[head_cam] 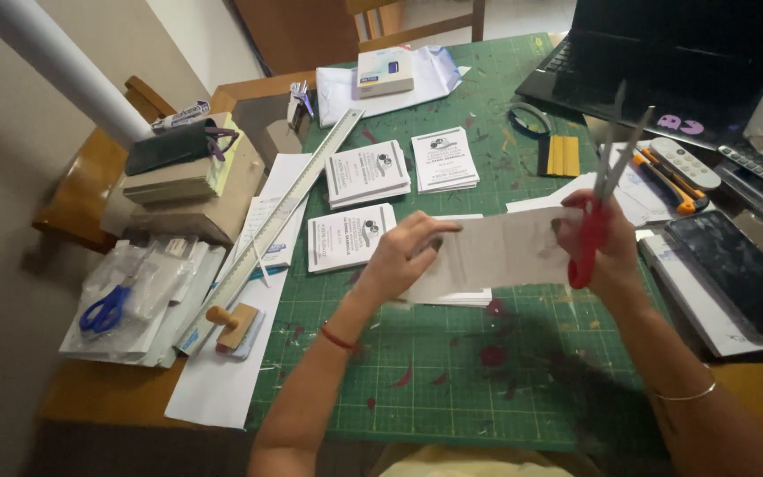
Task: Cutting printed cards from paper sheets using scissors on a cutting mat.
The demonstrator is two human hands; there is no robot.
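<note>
Green gridded cutting mat (452, 380) on a cluttered wooden table (90, 389): left hand (404, 256) grasps a white printed paper sheet (496, 252) held above it; right hand (607, 252) grips red-handled scissors (598, 199), blades parted.

We are looking at a home craft or paper-work desk, likely in a dining or living room. The wooden surface (99, 397) carries a green cutting mat (452, 371) flecked with paint, with a long metal ruler (267, 231), stacks of printed cards (366, 173), a wooden-handled stamp (233, 323) and utility knives (668, 183) spread across it. We also see a laptop (664, 62), a tablet (739, 269) and a remote control (684, 162) at one side. Wooden chairs (90, 190) stand around the surface, which suggests a household room rather than a workshop.
</note>
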